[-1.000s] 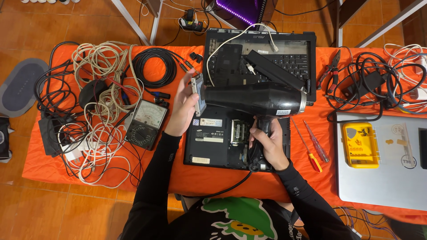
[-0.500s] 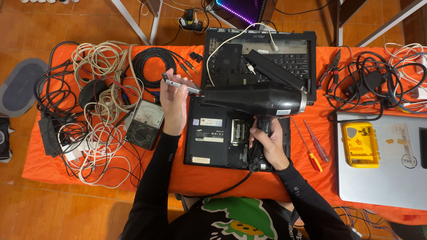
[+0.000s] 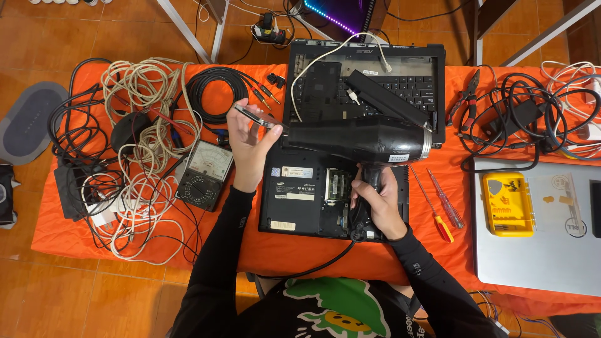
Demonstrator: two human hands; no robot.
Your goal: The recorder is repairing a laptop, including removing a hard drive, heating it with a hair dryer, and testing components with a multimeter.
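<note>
My right hand [image 3: 377, 201] grips the handle of a black hair dryer [image 3: 357, 139], held level above an upturned black laptop base [image 3: 300, 194], its nozzle pointing left. My left hand [image 3: 248, 147] holds a thin flat phone-like device [image 3: 258, 116] edge-on just in front of the nozzle. The dryer's cord runs down from the handle off the table's front edge.
An orange cloth [image 3: 300, 250] covers the table. A dismantled laptop [image 3: 369, 78] lies behind. A multimeter [image 3: 203, 174] and tangled cables [image 3: 134, 138] are at the left. Two screwdrivers [image 3: 438, 203], pliers [image 3: 466, 97], a yellow case [image 3: 507, 203] and a silver laptop [image 3: 538, 250] are at the right.
My left hand has tipped the flat device from upright to nearly flat and shifted it a little left and up in front of the nozzle. The dryer has stayed put.
</note>
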